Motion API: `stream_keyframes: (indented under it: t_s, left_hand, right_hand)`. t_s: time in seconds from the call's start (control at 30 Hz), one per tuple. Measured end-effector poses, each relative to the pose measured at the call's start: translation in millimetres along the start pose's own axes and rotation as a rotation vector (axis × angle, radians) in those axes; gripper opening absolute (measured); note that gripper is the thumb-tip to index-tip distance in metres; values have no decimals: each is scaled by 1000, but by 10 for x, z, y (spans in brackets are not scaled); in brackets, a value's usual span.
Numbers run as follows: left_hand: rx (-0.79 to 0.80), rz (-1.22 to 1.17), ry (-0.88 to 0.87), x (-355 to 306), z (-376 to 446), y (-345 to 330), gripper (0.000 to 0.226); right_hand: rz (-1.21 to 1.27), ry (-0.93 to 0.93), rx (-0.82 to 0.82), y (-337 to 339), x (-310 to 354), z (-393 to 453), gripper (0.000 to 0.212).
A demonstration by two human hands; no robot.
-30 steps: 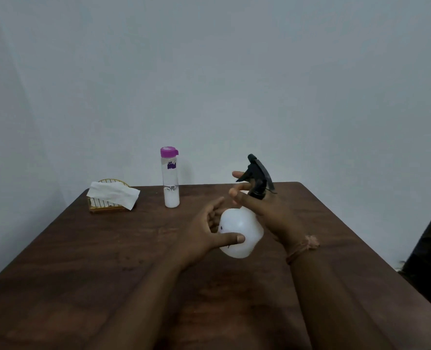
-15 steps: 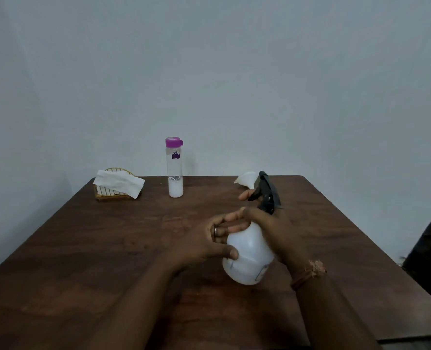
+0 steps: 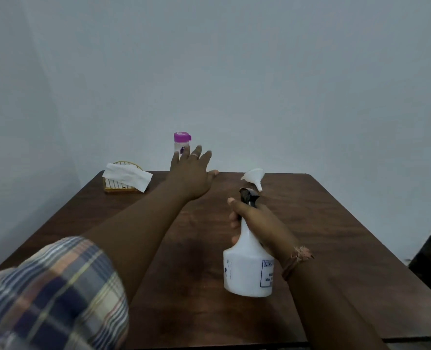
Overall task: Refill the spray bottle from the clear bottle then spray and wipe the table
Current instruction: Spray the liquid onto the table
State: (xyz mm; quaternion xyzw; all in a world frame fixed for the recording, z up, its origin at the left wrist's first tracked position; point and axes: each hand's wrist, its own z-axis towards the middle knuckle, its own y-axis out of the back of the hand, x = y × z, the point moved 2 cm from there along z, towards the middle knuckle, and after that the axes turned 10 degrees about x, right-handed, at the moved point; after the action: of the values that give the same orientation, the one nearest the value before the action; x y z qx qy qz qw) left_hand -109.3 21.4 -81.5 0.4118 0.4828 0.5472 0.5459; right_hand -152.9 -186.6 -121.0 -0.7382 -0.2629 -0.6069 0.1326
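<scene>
My right hand [image 3: 258, 223] grips the neck of the white spray bottle [image 3: 247, 266], just under its black trigger head. The bottle stands on or just above the brown table [image 3: 335, 236]; I cannot tell which. My left hand [image 3: 191, 173] stretches out toward the far edge with fingers spread and holds nothing. Its fingertips overlap the clear bottle [image 3: 181, 141] with the purple cap, which stands at the back of the table and is mostly hidden behind the hand. A white tissue [image 3: 127, 176] lies over a small gold wire holder at the back left.
A small white funnel [image 3: 253, 178] lies on its side at the back of the table, just beyond the spray head. A pale wall rises right behind the table's far edge. A dark object shows at the right border.
My left hand has let go of the spray bottle's body and reached forward to the clear bottle. The right hand has brought the spray bottle nearer and lower.
</scene>
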Motion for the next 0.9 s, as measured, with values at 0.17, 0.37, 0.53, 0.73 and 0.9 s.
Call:
stream_keyframes:
  t_s: [0.17,0.37,0.53,0.73,0.9]
  left_hand:
    - [98,-28,104,139,-185,-376,65]
    - [146,-124,238,233,-306,-689,63]
    - [134,-134,245,305,-311,-674,60]
    - [157,-139,261,342,-293,-709,61]
    - [198,-149,275,279,-287,-775,61]
  right_hand:
    - [15,-50,42,-2,-151,23,44]
    - [-86,-82,-10,53,-124,53,40]
    - [-102,-127,9,55,-66,49,38]
    - [-117,-82,0,117,-8,44,42]
    - [-146,-125,-89,283,-33,34,37]
